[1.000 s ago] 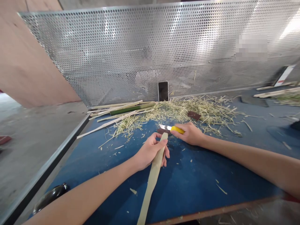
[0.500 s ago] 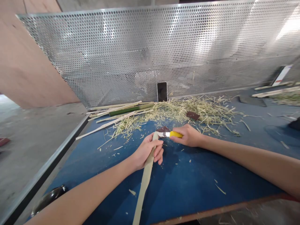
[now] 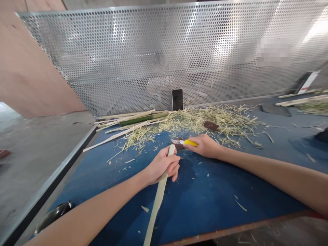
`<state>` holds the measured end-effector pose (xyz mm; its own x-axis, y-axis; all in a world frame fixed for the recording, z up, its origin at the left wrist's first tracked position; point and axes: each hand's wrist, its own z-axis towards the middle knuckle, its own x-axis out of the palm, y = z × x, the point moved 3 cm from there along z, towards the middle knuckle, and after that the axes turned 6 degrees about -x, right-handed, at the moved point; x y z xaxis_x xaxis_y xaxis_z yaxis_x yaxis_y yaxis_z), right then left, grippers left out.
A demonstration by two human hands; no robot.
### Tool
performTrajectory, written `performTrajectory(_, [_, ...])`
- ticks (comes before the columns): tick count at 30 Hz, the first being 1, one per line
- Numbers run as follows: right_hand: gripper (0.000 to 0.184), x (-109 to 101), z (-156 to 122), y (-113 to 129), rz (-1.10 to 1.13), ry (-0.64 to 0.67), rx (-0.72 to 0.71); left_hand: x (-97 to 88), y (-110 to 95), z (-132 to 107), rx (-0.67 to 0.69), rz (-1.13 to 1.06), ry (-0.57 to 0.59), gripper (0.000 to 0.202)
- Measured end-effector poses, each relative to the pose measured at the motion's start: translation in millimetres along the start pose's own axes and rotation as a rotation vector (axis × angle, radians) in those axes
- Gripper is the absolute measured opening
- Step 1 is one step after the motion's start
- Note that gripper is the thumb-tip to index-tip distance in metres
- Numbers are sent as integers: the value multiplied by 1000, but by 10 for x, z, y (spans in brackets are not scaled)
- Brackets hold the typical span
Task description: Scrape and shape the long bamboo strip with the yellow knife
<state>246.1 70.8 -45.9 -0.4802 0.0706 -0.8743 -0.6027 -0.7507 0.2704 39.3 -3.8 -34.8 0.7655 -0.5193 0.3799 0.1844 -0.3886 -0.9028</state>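
My left hand (image 3: pixel 166 164) is closed around a pale bamboo strip (image 3: pixel 159 194), near its upper end. The strip slants down towards the front edge of the table and is wider in its middle part. In my right hand (image 3: pixel 204 145) is a utility knife (image 3: pixel 190 142) with a yellow handle, its blade pointing left. The blade lies just beyond the strip's upper end, with a small gap visible between them. Behind the blade, a dark brown piece of sandpaper-like material (image 3: pixel 180 146) lies on the blue tabletop (image 3: pixel 205 198).
A heap of shavings (image 3: pixel 230 119) spreads along the back, with another brown piece (image 3: pixel 211 126) on it. Bamboo strips and a green bamboo length (image 3: pixel 143 119) lie back left. A phone (image 3: pixel 177 99) leans on the perforated metal screen (image 3: pixel 138 61). A shiny dark object (image 3: pixel 55 215) sits front left.
The knife blade has lifted off the strip's upper end and moved slightly away from me and left. The strip has tilted a little, and my left hand keeps its hold.
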Motion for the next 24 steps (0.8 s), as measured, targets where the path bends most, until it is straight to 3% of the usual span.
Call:
performTrajectory(18, [42,-63,-49,60,27,-62,-30,9,9,3,-25,52,9,29])
performTrajectory(24, [41,-26,-52,69,24,-7,-97,10,1,-6,-26,49,8,27])
